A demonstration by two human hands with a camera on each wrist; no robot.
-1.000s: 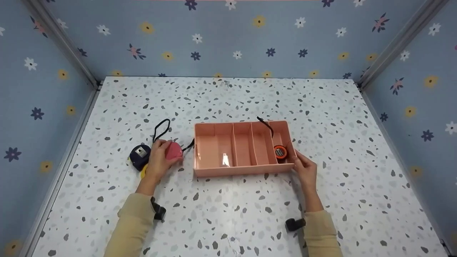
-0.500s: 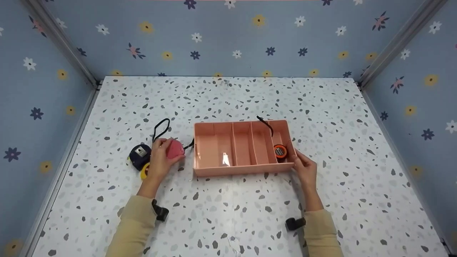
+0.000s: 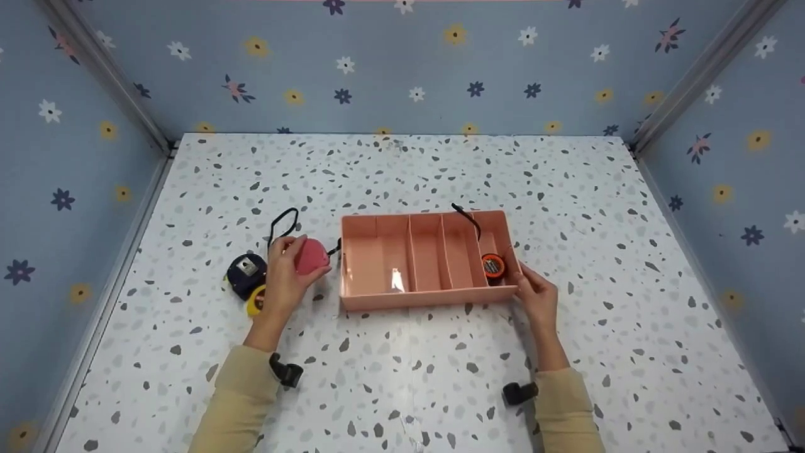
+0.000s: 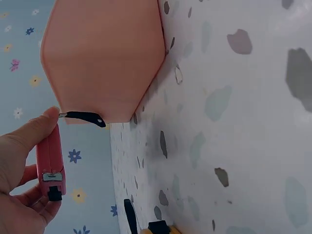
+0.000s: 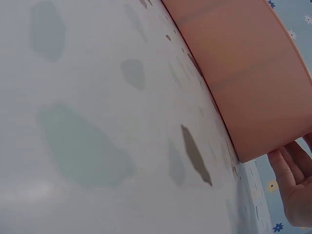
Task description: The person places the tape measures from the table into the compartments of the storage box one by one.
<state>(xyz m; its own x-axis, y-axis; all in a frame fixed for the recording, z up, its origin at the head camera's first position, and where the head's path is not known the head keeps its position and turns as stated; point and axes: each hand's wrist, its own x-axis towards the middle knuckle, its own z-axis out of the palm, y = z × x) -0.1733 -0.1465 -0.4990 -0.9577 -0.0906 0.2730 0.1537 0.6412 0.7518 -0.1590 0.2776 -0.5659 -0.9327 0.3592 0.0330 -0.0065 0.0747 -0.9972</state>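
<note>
My left hand (image 3: 284, 283) holds a pink tape measure (image 3: 312, 257) between thumb and fingers, just left of the pink divided box (image 3: 427, 299). Its metal hook and black end stop face the camera in the left wrist view, and its black strap (image 4: 84, 116) hangs toward the box wall. With my right hand (image 3: 539, 299) I grip the box's right end near the front corner; some fingertips are hidden. Inside the rightmost compartment lies an orange-and-black tape measure (image 3: 494, 267), its black strap (image 3: 466, 220) draped over the back wall.
Left of my left hand lie a navy tape measure (image 3: 245, 275) and a yellow one (image 3: 255, 301), the latter partly hidden by the wrist. A black strap loop (image 3: 284, 223) lies behind them. Flowered panels (image 3: 402, 69) enclose the speckled table (image 3: 402, 170).
My left hand has lifted the pink tape measure slightly and brought it a little to the right and away from me. More of the yellow tape measure shows. The right hand stays on the box.
</note>
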